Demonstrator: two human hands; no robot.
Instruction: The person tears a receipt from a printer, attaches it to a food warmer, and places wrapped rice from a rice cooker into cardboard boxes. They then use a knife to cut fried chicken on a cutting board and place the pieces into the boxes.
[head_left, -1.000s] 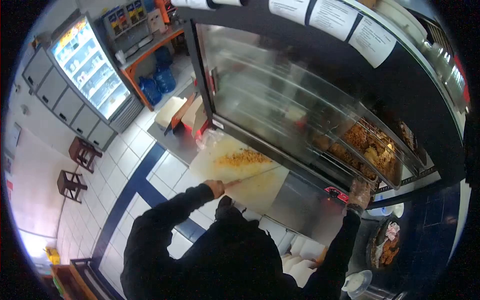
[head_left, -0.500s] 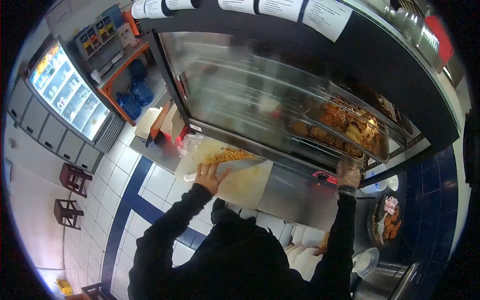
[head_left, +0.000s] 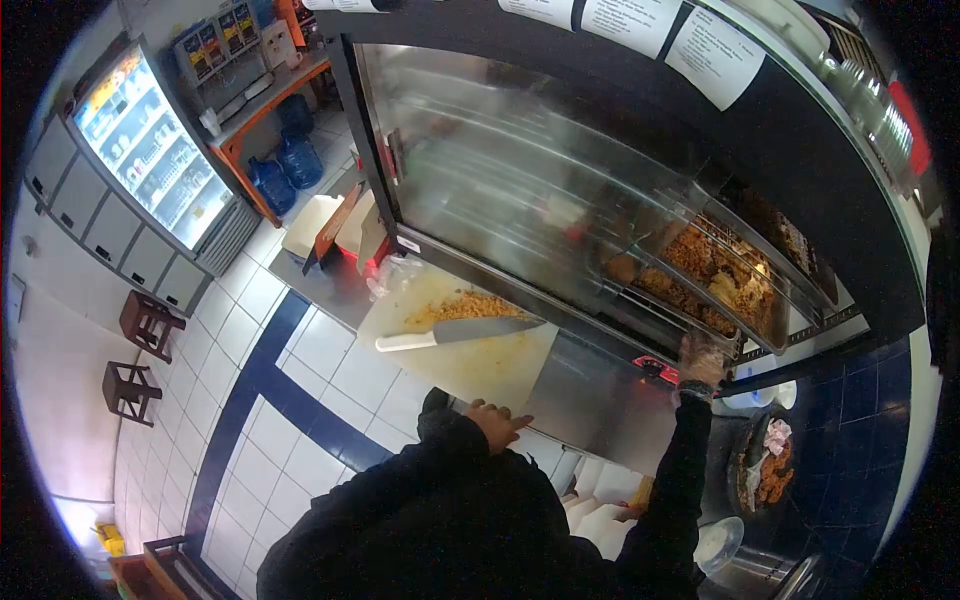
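My left hand (head_left: 497, 425) is held close in front of my dark jacket, thumb out and fingers loosely apart with nothing in them. Beyond it a knife (head_left: 455, 332) with a white handle lies on the white cutting board (head_left: 485, 375). Chopped brown food (head_left: 465, 305) is heaped behind the blade. My right hand (head_left: 702, 362), in a clear plastic glove, rests at the lower edge of the glass display cabinet (head_left: 480, 150), fingers stretched toward the tray's near end. Just above them sits a metal tray (head_left: 740, 322) of fried food (head_left: 715, 262).
A clear plastic bag (head_left: 393, 277) and open cardboard boxes (head_left: 345, 230) stand left of the board. Right of the cabinet is a dark stone mortar (head_left: 745, 465) with reddish food and a pink cloth or tissue. A lit drinks fridge (head_left: 150, 150) and stools (head_left: 150, 325) are far left.
My left hand has let go of the knife handle area, leaving the knife on the board, and drawn back toward my body. My right hand stays at the cabinet edge. The view has shifted slightly.
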